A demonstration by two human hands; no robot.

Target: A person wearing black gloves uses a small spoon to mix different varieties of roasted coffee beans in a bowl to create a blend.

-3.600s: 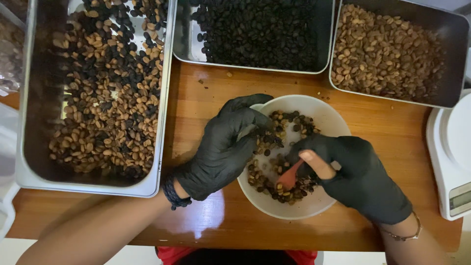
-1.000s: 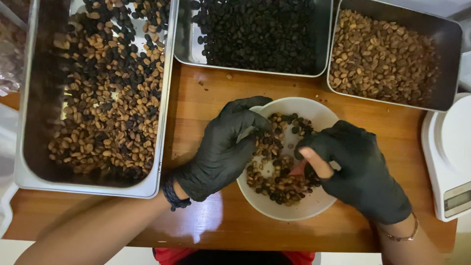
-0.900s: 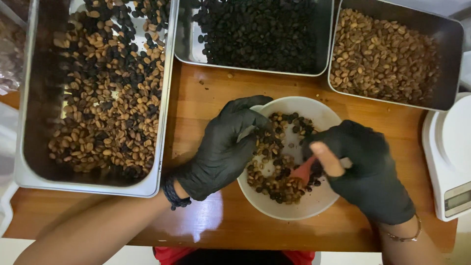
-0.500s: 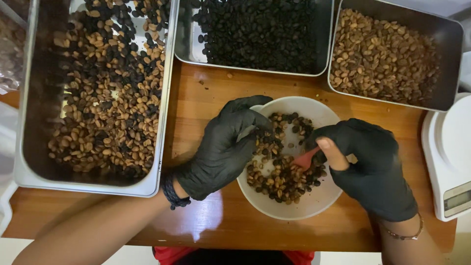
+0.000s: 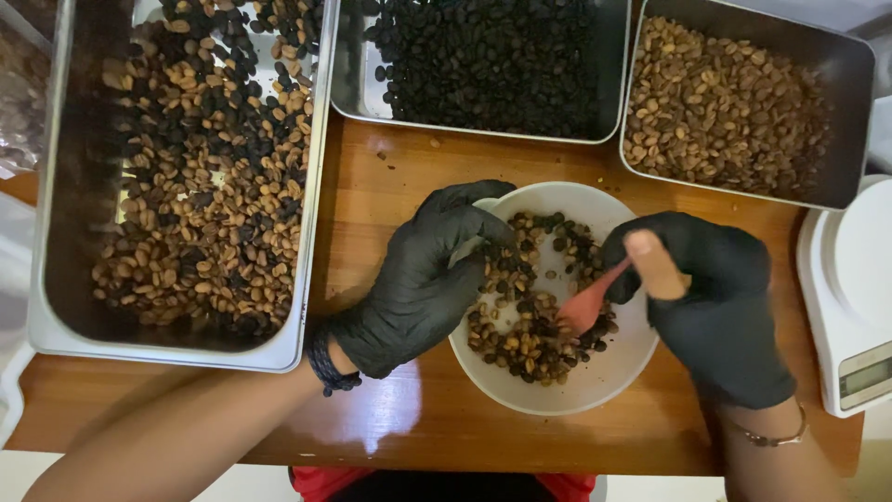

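A round white bowl (image 5: pixel 595 390), smooth and matte, sits at the centre of the frame on a glossy, reddish wooden bench (image 5: pixel 390 177), holding a loose heap of mixed light and dark coffee beans (image 5: pixel 520 325). The left hand (image 5: pixel 423 279), in a thin black glove with a slight sheen, curls over the bowl's left rim with its fingertips down among the beans. The right hand (image 5: pixel 711 297), gloved the same way but with a bare thumb tip poking through, pinches a small pinkish-red spoon (image 5: pixel 590 305) whose blade is dug into the heap; its handle is mostly hidden by the fingers. At upper left a rectangular steel tray (image 5: pixel 46 316) holds mixed beans, another at top centre (image 5: pixel 358 88) holds black beans, and a third at upper right (image 5: pixel 850 112) holds tan ones; all are cut off by the frame. A white scale (image 5: pixel 855 279) is clipped at the right edge.
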